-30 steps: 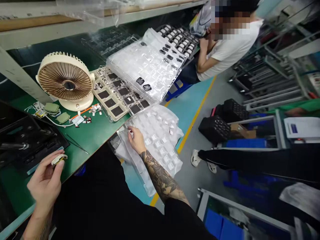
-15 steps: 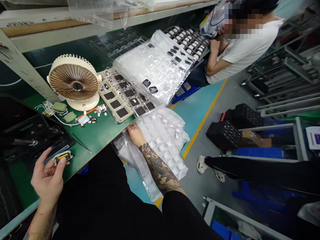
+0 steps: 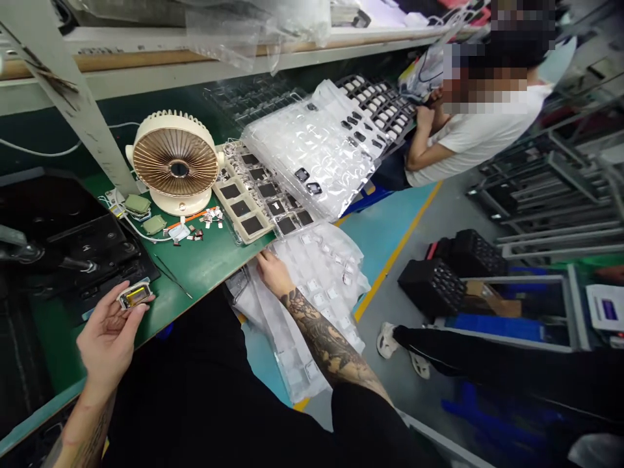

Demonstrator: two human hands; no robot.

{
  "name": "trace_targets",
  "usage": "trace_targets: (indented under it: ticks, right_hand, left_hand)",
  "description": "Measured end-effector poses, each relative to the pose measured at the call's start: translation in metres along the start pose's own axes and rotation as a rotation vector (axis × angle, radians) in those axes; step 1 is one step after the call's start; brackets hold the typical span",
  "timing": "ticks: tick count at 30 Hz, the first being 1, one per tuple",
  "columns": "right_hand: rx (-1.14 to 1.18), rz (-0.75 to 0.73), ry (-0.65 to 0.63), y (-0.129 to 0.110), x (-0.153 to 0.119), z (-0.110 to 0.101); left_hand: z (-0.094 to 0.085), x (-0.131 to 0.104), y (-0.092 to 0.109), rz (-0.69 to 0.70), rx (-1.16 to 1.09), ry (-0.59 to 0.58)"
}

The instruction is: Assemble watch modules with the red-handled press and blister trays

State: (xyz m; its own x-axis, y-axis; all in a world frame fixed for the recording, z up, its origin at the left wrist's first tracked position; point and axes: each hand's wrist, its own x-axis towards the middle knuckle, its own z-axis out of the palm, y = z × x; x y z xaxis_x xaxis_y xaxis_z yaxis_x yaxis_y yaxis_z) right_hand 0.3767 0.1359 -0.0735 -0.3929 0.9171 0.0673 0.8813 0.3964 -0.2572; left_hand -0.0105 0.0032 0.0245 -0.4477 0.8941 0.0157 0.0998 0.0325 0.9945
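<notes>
My left hand (image 3: 107, 341) pinches a small watch-like device housing (image 3: 134, 296) between thumb and fingers, above the near edge of the green bench (image 3: 195, 263). Its open side shows something yellow inside. Beyond it, a pair of tweezers (image 3: 173, 276) lies on the bench. My right hand (image 3: 275, 273) is at the bench edge with its fingers curled, beside a clear plastic tray (image 3: 287, 325) of small white pieces that sits lower than the bench top. Whatever those fingertips grip is hidden.
A cream fan (image 3: 176, 162) stands on the bench near green pads (image 3: 155, 225) and loose small parts (image 3: 212, 216). A compartment tray (image 3: 244, 211) of dark squares and stacked clear trays (image 3: 316, 153) lie right. A co-worker (image 3: 468, 140) sits farther along; another person's leg (image 3: 453, 348) shows right.
The camera view has shifted, so the bench and fan appear farther right and lower. My left hand still holds the housing, now tilted to show more inside. My right hand stays near the bench edge.
</notes>
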Motion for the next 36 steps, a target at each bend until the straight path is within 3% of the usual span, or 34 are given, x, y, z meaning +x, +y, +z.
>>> trace_targets:
  ticks: [6,9,13,17,21,24,29,33,36]
  right_hand:
    - [0.202,0.101,0.471,-0.027,-0.041,-0.030]
    - [0.397,0.159,0.576,-0.060,-0.039,-0.050]
    - [0.615,-0.018,0.454,-0.127,-0.005,-0.065]
    - [1.005,-0.113,0.252,-0.198,0.037,-0.056]
    - [1.275,-0.212,0.001,-0.242,0.063,-0.047]
    - [1.307,-0.262,-0.108,-0.255,0.070,-0.045]
    - [1.226,-0.321,-0.170,-0.265,0.064,-0.039]
    - [1.103,-0.378,-0.089,-0.267,0.055,-0.033]
    - [1.087,-0.328,-0.047,-0.264,0.054,-0.033]
  left_hand:
    - [0.003,0.001,-0.005,-0.112,-0.116,-0.018]
    - [0.005,0.003,-0.007,-0.148,-0.189,-0.029]
    - [0.006,0.003,-0.010,-0.184,-0.203,-0.033]
    - [0.005,0.000,-0.008,-0.211,-0.270,-0.055]
    - [-0.003,-0.002,-0.001,-0.173,-0.317,-0.003]
    - [-0.014,-0.003,0.002,-0.144,-0.262,0.065]
    - [-0.025,-0.003,-0.001,-0.155,-0.187,0.069]
    - [-0.025,0.000,-0.004,-0.163,-0.225,0.068]
    - [-0.024,0.003,-0.005,-0.174,-0.250,0.050]
